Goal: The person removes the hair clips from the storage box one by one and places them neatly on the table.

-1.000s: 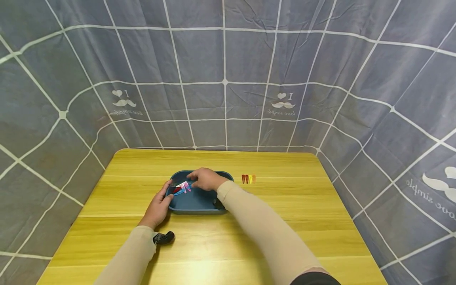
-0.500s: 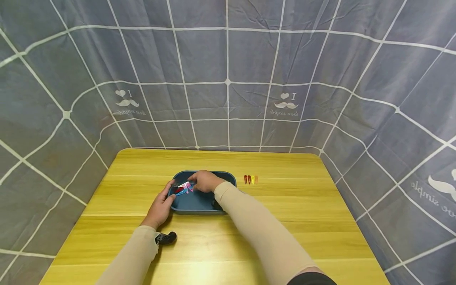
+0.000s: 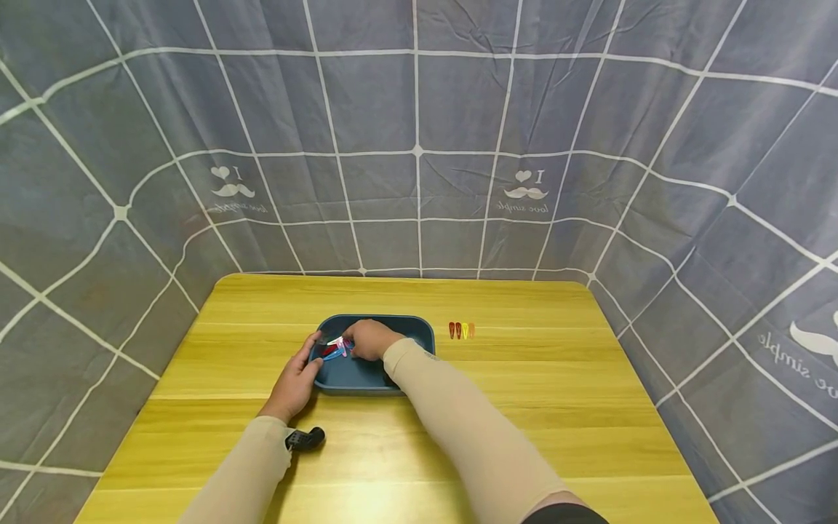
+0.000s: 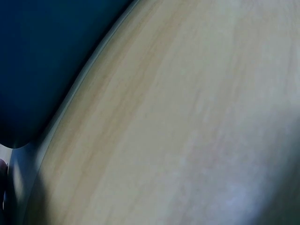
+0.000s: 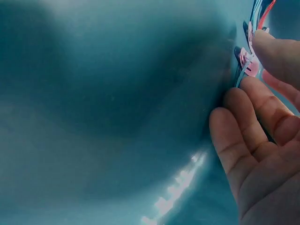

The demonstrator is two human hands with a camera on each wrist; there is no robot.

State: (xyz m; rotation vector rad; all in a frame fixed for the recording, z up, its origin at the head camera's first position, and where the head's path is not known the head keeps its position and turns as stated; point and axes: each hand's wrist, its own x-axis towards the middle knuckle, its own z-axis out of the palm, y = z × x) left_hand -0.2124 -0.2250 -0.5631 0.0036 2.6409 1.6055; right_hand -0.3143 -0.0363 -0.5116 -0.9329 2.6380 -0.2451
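Observation:
A dark blue tray [image 3: 353, 378] sits on the table, with a small pile of snap hair clips [image 3: 336, 349] in pink, blue, red and white at its left. My left hand [image 3: 294, 380] holds the tray's left end, thumb at the rim. My right hand [image 3: 372, 339] reaches into the tray, fingertips at the pile. In the right wrist view, a pink hair clip [image 5: 252, 68] lies by the thumb and fingers, which stand apart; fingers partly hide the pile. Mostly the tray's outer side [image 4: 47, 61] shows in the left wrist view.
Right of the tray, a row of several hair clips lies on the wooden table [image 3: 524, 393]: dark red clips [image 3: 455, 330], a yellow clip [image 3: 465, 330] and an orange clip [image 3: 471, 330]. A grey grid-patterned curtain [image 3: 366, 182] surrounds the table's back and sides.
My right hand has moved slightly down and closer to the clip pile, its fingertips now covering part of it. The left hand stays at the tray's end. The row of clips is unchanged.

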